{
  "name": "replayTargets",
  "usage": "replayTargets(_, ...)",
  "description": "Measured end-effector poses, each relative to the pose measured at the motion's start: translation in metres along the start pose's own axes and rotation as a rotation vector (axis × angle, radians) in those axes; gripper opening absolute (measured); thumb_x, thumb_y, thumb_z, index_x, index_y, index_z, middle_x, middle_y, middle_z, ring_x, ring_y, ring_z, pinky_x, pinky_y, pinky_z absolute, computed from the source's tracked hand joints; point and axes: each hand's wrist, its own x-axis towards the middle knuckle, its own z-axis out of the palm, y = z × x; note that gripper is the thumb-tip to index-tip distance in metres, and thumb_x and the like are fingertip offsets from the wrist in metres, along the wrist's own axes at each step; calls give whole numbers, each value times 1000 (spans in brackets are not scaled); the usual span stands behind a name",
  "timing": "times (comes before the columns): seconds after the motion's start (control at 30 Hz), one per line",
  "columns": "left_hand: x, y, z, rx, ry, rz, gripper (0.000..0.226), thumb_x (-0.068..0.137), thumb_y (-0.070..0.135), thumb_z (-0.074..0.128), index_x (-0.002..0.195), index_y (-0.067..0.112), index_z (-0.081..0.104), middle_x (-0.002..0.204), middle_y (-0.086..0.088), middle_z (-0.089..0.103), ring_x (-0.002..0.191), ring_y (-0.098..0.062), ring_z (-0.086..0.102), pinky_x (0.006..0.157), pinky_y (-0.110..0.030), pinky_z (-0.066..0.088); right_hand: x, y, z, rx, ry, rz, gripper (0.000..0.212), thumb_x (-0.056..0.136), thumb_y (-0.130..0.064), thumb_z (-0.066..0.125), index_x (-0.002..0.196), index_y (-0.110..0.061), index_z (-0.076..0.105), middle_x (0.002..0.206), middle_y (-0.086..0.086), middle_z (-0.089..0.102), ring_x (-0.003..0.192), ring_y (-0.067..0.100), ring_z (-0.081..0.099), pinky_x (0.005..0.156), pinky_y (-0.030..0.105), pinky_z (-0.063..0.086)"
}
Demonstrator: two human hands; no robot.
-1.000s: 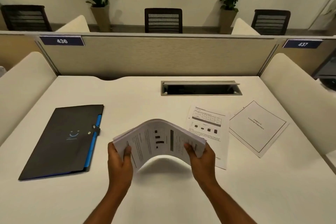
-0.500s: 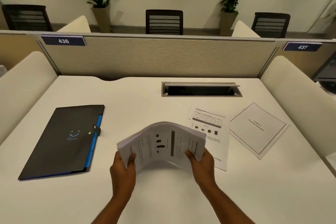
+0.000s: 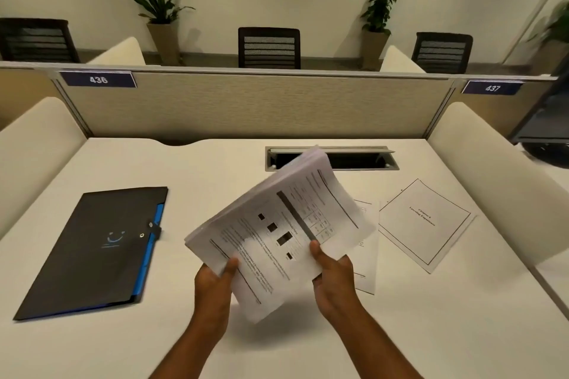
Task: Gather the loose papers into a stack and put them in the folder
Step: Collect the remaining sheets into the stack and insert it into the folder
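While two sheets [image 3: 423, 223] lie loose on the desk [image 3: 431, 332], left hand [image 3: 212, 281] and right hand [image 3: 331, 275] clamp the stack [image 3: 277, 231] above it — tilted, likely for squaring; the folder [image 3: 92, 251] waits shut at left.

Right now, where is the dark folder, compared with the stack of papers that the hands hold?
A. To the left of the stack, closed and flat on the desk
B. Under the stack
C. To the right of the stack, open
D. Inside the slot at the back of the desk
A: the folder lies shut on the desk, left of the stack held by the left hand and right hand.
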Motion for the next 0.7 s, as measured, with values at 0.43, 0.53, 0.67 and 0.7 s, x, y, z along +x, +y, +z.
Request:
replayTargets(0.43, 12, 69, -9, 316, -225, 470, 28, 93, 30, 54, 121, 32, 49, 109, 14, 66, 104, -16, 66, 72, -26, 59, -10, -11, 6, -788, -199, -501, 31, 92, -6, 68, 97, -36, 66, 87, -12, 74, 89, 9, 71, 67, 23, 60)
replayTargets(0.53, -4, 66, -8, 233, -200, 519, 24, 94, 14, 49, 117, 21, 51, 105, 13, 67, 101, -10, 66, 70, -22, 58, -13, -8, 8, -698, -162, -541, 27, 93, -8, 68, 114, -25, 64, 97, -11, 71, 95, 3, 68, 69, 19, 59)
replayTargets(0.67, -1, 19, -17, 359, -169, 406, 30, 98, 8, 45, 112, 34, 49, 103, 12, 65, 101, -11, 65, 70, -23, 58, -2, 23, -11, -888, -190, -465, 28, 94, -17, 67, 115, -35, 61, 100, -11, 71, 94, 13, 70, 72, 21, 60)
replayTargets(0.7, 2, 5, -20, 404, -169, 353, 33, 99, 8, 44, 113, 38, 47, 106, 12, 64, 104, -13, 63, 72, -24, 59, 3, 33, -20, -963, -209, -418, 30, 95, -19, 67, 112, -42, 58, 101, -13, 71, 96, 16, 69, 75, 22, 61)
